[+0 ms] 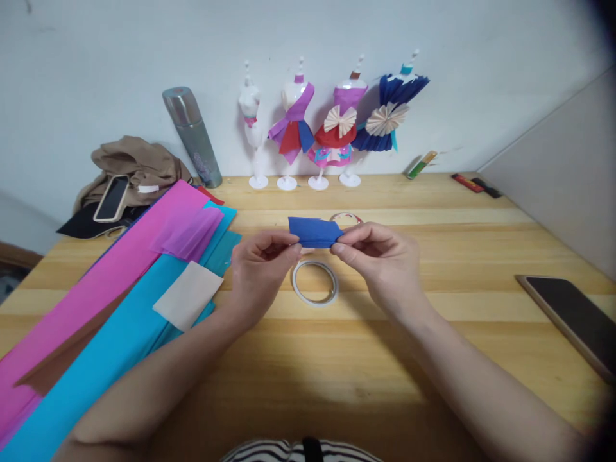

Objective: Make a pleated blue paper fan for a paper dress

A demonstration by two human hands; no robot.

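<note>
A small piece of blue crepe paper (314, 232) is stretched between my two hands above the table. My left hand (262, 269) pinches its lower left corner between thumb and fingers. At the right end, my right hand (385, 263) pinches it the same way. A crease runs along the paper's lower part. Just below it, a roll of white tape (315, 283) lies flat on the wooden table. Another tape roll (347, 219) sits behind the paper, partly hidden by it and my right hand.
Pink paper (103, 276) and turquoise paper (110, 340) cover the left side. Several small dress forms, one in a navy paper dress (378, 138), stand along the wall beside a thermos (195, 138). A phone (572, 321) lies right; a glue stick (421, 165) leans behind.
</note>
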